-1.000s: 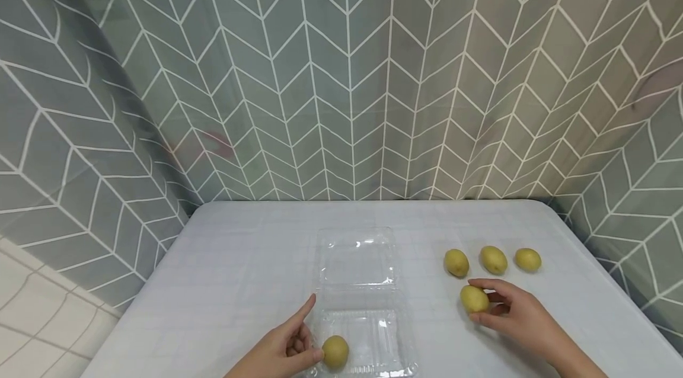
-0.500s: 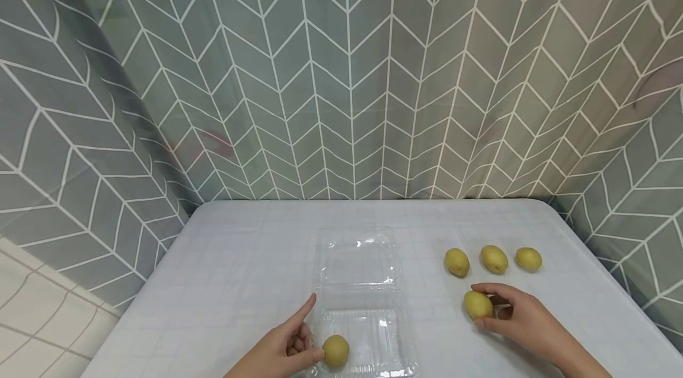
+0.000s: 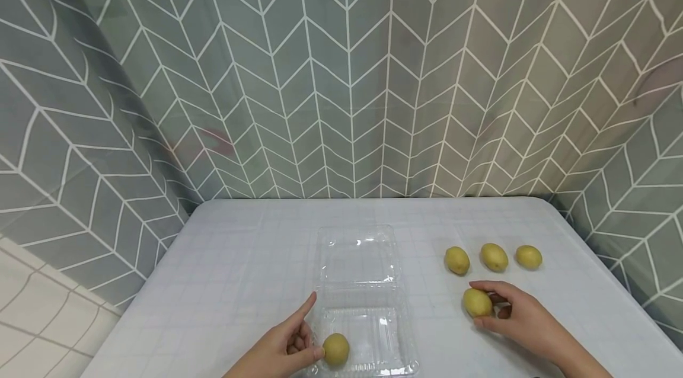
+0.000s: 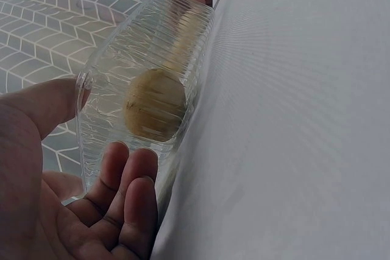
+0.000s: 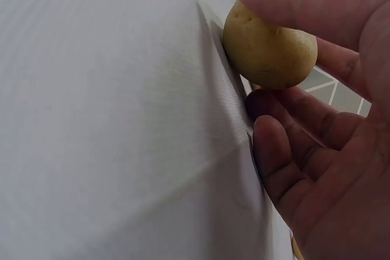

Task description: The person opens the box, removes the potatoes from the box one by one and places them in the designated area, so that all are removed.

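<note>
At the front of the table lies a clear plastic clamshell container (image 3: 373, 342) with its lid (image 3: 357, 256) folded back. One yellow potato (image 3: 336, 349) sits in the base's left part; the left wrist view shows this potato (image 4: 155, 105) through the ribbed wall. My left hand (image 3: 285, 342) holds the base's left rim, thumb over the edge, index finger stretched forward and the other fingers curled outside. To the right, my right hand (image 3: 514, 316) grips another yellow potato (image 3: 477, 303) between thumb and fingers. In the right wrist view, this potato (image 5: 268, 50) is close to the white cloth.
Behind my right hand, three more yellow potatoes (image 3: 494, 257) lie in a row. A white cloth (image 3: 240, 259) covers the table. Grey patterned curtains (image 3: 352, 70) hang along the back and both sides.
My right hand has shifted slightly right and toward me with the potato in its grip. My left hand and the container have stayed in place.
</note>
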Action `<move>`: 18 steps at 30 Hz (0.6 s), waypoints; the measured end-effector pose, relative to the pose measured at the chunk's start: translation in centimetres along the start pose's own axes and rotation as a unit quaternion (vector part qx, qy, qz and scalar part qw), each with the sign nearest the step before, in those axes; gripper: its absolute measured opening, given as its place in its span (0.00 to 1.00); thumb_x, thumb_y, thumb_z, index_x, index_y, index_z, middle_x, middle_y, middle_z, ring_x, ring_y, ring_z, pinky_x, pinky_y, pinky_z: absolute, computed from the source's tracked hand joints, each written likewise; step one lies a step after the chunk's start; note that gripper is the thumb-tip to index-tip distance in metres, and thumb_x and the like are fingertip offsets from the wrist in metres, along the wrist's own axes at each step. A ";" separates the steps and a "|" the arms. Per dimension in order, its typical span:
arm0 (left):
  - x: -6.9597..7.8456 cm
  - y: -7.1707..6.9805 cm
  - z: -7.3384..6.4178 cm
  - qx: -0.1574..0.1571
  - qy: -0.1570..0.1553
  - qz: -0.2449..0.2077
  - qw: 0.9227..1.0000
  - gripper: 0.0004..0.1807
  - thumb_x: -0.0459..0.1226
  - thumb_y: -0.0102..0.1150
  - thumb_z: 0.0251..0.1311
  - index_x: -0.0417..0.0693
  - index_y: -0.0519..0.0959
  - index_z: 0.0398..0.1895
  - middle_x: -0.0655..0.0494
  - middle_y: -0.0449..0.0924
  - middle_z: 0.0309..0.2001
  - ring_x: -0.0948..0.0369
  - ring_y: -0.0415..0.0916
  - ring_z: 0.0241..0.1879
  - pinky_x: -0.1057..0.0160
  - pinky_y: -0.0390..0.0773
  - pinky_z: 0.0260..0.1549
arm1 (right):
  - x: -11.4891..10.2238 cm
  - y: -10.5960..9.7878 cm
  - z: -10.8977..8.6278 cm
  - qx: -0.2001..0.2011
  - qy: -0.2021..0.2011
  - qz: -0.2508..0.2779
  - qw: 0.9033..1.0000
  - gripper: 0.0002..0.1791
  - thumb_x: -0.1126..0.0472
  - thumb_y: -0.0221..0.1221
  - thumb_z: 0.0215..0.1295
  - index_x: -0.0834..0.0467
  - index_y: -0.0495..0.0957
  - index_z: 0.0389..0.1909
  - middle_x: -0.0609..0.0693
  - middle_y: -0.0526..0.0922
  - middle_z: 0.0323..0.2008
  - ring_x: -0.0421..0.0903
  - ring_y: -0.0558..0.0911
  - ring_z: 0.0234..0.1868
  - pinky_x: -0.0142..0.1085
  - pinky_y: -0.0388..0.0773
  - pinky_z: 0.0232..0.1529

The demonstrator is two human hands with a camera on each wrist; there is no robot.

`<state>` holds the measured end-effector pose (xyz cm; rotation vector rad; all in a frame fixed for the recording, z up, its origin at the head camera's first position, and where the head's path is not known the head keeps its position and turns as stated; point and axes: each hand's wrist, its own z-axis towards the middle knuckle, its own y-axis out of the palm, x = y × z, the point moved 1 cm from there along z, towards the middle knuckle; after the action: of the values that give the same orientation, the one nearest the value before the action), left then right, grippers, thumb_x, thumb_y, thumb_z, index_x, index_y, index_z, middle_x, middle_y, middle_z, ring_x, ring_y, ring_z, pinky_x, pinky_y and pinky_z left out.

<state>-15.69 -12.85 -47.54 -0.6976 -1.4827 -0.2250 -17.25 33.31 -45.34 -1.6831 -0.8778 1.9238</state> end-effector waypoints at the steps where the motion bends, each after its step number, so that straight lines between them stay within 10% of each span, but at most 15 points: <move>1: 0.0 0.0 0.0 0.000 0.000 -0.001 1.000 0.46 0.43 0.63 0.66 0.48 0.48 0.80 0.55 0.73 0.35 0.68 0.70 0.29 0.73 0.73 0.28 | 0.0 0.0 0.0 0.002 -0.005 -0.001 1.000 0.35 0.48 0.76 0.48 0.55 0.78 0.58 0.46 0.80 0.47 0.35 0.77 0.41 0.32 0.78 0.36; 18: 0.1 0.0 0.0 -0.001 0.002 -0.002 1.000 0.46 0.43 0.63 0.66 0.48 0.48 0.79 0.55 0.72 0.35 0.69 0.69 0.29 0.73 0.73 0.28 | 0.0 -0.1 0.0 0.017 0.000 -0.004 1.000 0.35 0.47 0.73 0.53 0.56 0.76 0.61 0.49 0.80 0.53 0.35 0.78 0.43 0.32 0.77 0.36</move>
<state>-15.67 -12.80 -47.46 -0.6942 -1.4796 -0.2309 -17.26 33.41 -45.26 -1.6579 -0.8446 1.9235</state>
